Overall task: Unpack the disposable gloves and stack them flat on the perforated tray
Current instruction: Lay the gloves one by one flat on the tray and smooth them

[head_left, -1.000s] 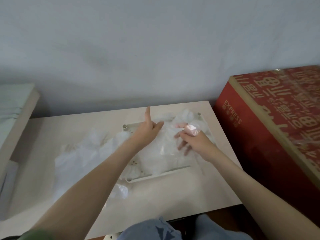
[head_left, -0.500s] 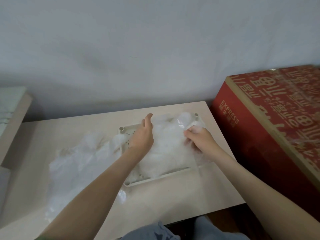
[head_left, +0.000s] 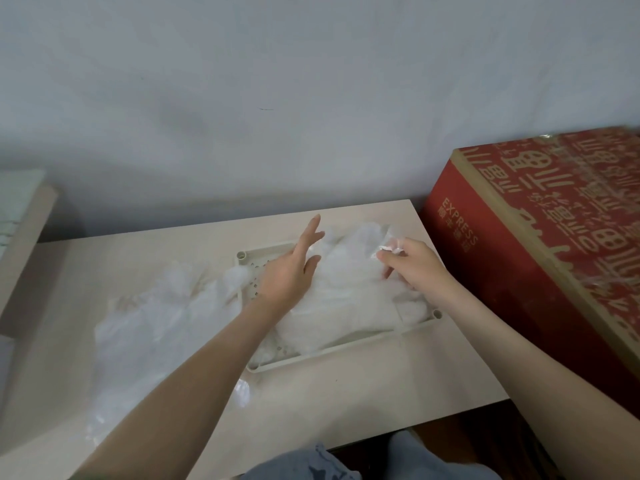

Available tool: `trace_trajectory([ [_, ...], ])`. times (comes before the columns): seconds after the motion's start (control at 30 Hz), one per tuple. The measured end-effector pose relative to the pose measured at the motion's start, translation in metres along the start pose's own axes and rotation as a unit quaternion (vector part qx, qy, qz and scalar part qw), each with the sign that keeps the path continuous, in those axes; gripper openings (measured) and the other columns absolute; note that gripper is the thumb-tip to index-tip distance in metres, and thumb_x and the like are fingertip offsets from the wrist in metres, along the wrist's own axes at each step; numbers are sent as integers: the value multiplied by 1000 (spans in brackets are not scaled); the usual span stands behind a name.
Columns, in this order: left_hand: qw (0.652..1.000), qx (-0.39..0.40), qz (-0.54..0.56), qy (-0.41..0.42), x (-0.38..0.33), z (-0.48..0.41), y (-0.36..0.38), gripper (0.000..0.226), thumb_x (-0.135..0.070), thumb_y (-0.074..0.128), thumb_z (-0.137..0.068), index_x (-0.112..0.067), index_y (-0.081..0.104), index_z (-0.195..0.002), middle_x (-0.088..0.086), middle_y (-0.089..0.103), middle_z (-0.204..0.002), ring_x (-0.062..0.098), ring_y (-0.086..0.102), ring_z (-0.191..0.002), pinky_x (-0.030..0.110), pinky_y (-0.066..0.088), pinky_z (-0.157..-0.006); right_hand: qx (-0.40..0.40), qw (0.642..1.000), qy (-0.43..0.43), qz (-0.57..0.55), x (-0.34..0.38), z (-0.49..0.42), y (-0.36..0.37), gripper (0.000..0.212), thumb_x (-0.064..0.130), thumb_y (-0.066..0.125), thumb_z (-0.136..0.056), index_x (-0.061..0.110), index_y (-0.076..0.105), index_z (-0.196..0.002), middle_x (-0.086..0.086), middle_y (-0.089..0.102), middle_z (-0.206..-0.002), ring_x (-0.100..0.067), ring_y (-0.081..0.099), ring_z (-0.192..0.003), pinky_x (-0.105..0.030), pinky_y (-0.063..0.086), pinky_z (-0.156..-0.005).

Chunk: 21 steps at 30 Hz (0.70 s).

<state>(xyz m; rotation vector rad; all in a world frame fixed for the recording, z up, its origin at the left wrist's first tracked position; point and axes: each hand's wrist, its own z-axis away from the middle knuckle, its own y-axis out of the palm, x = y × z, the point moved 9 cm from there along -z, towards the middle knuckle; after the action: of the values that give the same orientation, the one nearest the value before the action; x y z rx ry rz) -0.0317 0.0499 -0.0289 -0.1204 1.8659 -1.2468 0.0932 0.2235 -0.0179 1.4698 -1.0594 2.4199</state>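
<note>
A cream perforated tray [head_left: 341, 351] lies on the table, mostly covered by a pile of clear disposable gloves [head_left: 346, 306]. My left hand [head_left: 291, 271] rests flat on the left part of that pile with its fingers spread. My right hand [head_left: 412, 266] is over the pile's far right side and pinches the edge of a clear glove [head_left: 381, 237] between thumb and fingers. More crumpled clear gloves [head_left: 162, 317] lie loose on the table left of the tray.
A big red cardboard box [head_left: 540, 244] wrapped in film stands close against the table's right edge. The pale wall rises behind the table [head_left: 363, 396]. A low shelf edge [head_left: 24, 237] sits at the far left. My knees are below the front edge.
My left hand has opened from a loose curl and now lies flat with spread fingers on the pile. My right hand has shifted slightly right, still pinching the glove's edge.
</note>
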Motion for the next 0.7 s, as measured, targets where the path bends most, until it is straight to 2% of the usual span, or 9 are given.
trace_trajectory([
  [0.13, 1000, -11, 11, 12, -3, 1, -2, 77, -11, 40, -97, -48, -8, -144, -31, 32, -147, 16, 49, -60, 26, 32, -49, -43, 998, -34, 6, 3, -3, -14, 5, 20, 58, -91, 15, 60, -93, -8, 69, -77, -2, 43, -40, -16, 32, -38],
  [0.17, 1000, -17, 16, 12, -1, 1, -1, 76, -10, 41, -97, -45, -5, -146, -29, 30, -148, 17, 49, -59, 27, 33, -50, -65, 997, -44, 24, 3, -3, -19, 5, 19, 59, -91, 16, 59, -95, -7, 70, -84, -3, 52, -51, -18, 39, -47],
  [0.23, 999, -26, 24, 9, 1, 0, -1, 73, -10, 41, -97, -42, 0, -147, -27, 28, -151, 18, 50, -57, 27, 34, -51, -116, 988, -70, 71, 6, -4, -29, 27, 17, 61, -89, 14, 54, -115, -3, 64, -100, -15, 59, -84, -27, 46, -74],
  [0.27, 999, -28, 24, 9, 2, 0, -2, 70, -11, 41, -98, -40, 2, -148, -26, 28, -151, 19, 51, -58, 28, 35, -51, -141, 979, -98, 107, 13, -3, -32, 40, 15, 63, -88, 11, 49, -125, -2, 59, -105, -21, 56, -95, -32, 44, -84],
  [0.33, 999, -28, 16, 24, -1, 1, -3, 68, -15, 40, -99, -40, 1, -149, -23, 29, -152, 24, 59, -67, 32, 43, -55, -178, 946, -182, 201, 35, 0, -27, 52, 13, 67, -83, 7, 47, -132, -7, 55, -111, -30, 49, -103, -39, 36, -90],
  [0.4, 998, -18, 10, 54, -9, 3, -2, 67, -17, 39, -101, -46, -3, -143, -18, 29, -153, 31, 64, -78, 37, 49, -60, -146, 917, -260, 264, 59, 4, -4, 52, 17, 66, -82, 13, 51, -131, -8, 55, -114, -31, 47, -103, -37, 32, -87],
  [0.5, 992, -34, 27, 115, -23, 6, -7, 70, -11, 47, -98, -45, 8, -145, -1, 36, -151, 33, 64, -84, 41, 51, -59, -20, 905, -325, 275, 81, 6, 44, 50, 12, 64, -84, 21, 54, -132, 2, 48, -109, -18, 37, -97, -29, 27, -85],
  [0.6, 983, -87, 85, 141, -21, 6, -17, 59, -2, 53, -93, -28, 23, -136, 13, 46, -135, 21, 55, -71, 45, 51, -53, 44, 923, -291, 248, 86, -7, 65, 49, 9, 63, -85, 22, 54, -131, 6, 42, -106, -11, 31, -98, -25, 28, -92],
  [0.7, 977, -107, 91, 159, -12, 7, -22, 45, -5, 49, -94, -15, 28, -134, 16, 44, -127, 14, 50, -74, 42, 52, -63, 90, 939, -244, 226, 80, -16, 74, 44, 15, 67, -84, 22, 53, -125, 6, 44, -102, -14, 36, -99, -29, 36, -93],
])
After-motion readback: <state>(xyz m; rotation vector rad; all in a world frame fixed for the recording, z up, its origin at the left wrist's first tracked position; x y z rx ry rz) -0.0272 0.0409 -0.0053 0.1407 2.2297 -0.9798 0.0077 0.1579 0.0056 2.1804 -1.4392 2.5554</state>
